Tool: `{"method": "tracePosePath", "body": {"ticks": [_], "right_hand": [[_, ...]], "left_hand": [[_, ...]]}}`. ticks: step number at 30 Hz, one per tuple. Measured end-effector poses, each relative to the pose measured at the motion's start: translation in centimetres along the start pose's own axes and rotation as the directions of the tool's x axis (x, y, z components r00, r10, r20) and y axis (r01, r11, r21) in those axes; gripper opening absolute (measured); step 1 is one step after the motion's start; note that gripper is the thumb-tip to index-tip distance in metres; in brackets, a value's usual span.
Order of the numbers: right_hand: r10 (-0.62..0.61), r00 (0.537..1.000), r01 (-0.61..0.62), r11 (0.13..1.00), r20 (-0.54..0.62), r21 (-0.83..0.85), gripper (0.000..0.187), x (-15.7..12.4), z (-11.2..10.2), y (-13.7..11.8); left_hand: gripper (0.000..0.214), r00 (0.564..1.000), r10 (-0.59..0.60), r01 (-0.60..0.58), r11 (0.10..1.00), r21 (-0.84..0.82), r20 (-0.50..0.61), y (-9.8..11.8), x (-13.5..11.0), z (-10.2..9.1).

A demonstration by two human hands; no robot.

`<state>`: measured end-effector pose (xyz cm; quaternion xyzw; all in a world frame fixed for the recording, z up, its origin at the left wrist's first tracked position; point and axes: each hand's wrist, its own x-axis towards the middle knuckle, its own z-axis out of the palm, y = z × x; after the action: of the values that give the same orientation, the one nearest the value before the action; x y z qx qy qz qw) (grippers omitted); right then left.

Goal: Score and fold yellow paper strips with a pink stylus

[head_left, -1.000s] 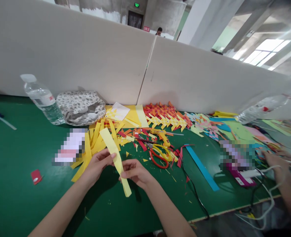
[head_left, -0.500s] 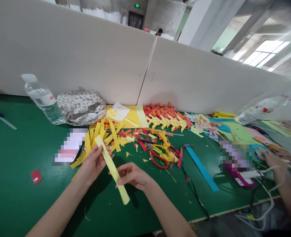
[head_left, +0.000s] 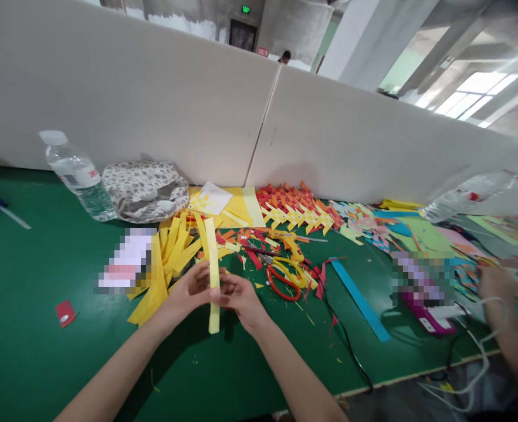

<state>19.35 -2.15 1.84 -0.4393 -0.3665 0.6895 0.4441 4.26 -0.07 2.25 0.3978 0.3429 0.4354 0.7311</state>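
Note:
A pale yellow paper strip stands nearly upright in front of me, its lower end above the green table. My right hand pinches it below the middle, thumb on the front and fingers behind. From the other side, my left hand grips the strip's left edge, its fingertips partly hidden behind the paper. Just beyond my left hand lies a pile of deeper yellow strips. Scissors with red and yellow handles rest to the right of my hands, beside a yellow glue gun.
A water bottle and a patterned cloth bag stand by the white partition. Woven red and yellow paper pieces lie at the back. A blue strip and black cord are rightward. Another person's hand works at far right.
The strip has turned from slanted to nearly upright. My left hand has moved down and right, and my right hand slightly up, so they are now close together.

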Motion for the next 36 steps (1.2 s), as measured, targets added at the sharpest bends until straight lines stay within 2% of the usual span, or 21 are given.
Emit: {"method": "tracePosePath", "body": {"ticks": [2,6,14,20,25,27,29,31,32,34,36], "right_hand": [[-0.111,0.991,0.104,0.990,-0.072,-0.090,0.043,0.1,0.1,0.2],[-0.234,0.967,0.214,0.961,-0.103,-0.173,0.048,-0.1,0.4,0.8],[-0.248,0.964,0.223,0.952,-0.098,-0.210,0.047,-0.5,0.9,0.8],[-0.273,0.951,0.245,0.952,-0.146,-0.181,0.046,-0.3,0.8,1.2],[-0.287,0.954,0.258,0.936,-0.092,-0.241,0.043,-0.4,0.8,1.1],[-0.347,0.935,0.304,0.891,-0.075,-0.337,0.038,-0.7,0.6,0.7],[-0.444,0.892,0.375,0.827,-0.079,-0.420,0.030,-1.0,0.3,0.2],[-0.504,0.858,0.435,0.814,-0.097,-0.385,0.032,-1.1,-0.1,-0.2],[-0.504,0.858,0.449,0.830,-0.100,-0.331,0.036,-1.0,-0.3,-0.4],[-0.463,0.882,0.438,0.874,-0.085,-0.208,0.046,-0.8,-0.6,-0.5],[-0.411,0.909,0.401,0.908,-0.070,-0.122,0.053,-0.5,-0.7,-0.6]], "left_hand": [[0.056,1.000,-0.011,0.011,0.996,0.092,0.002,-0.3,0.0,0.2],[0.044,0.998,-0.031,0.039,0.989,0.145,-0.057,-0.7,0.1,-0.2],[0.032,0.989,-0.035,0.056,0.988,0.141,-0.143,-0.5,0.2,-0.4],[0.030,0.992,-0.029,0.051,0.981,0.185,-0.119,-0.2,0.0,-0.2],[0.023,0.979,0.029,0.020,0.970,0.240,-0.201,-0.2,-0.1,-0.2],[0.023,0.963,0.056,0.016,0.965,0.262,-0.263,-0.3,-0.1,-0.3],[0.023,0.945,0.073,0.023,0.958,0.287,-0.320,-0.3,-0.1,-0.3],[0.021,0.953,0.076,0.026,0.945,0.327,-0.294,-0.3,-0.3,-0.2],[0.019,0.967,0.068,0.024,0.934,0.357,-0.244,-0.3,-0.3,-0.1],[0.016,0.989,0.047,0.015,0.910,0.415,-0.138,-0.4,-0.5,0.1],[0.015,0.995,0.036,0.010,0.892,0.452,-0.094,-0.5,-0.6,0.3]]}}
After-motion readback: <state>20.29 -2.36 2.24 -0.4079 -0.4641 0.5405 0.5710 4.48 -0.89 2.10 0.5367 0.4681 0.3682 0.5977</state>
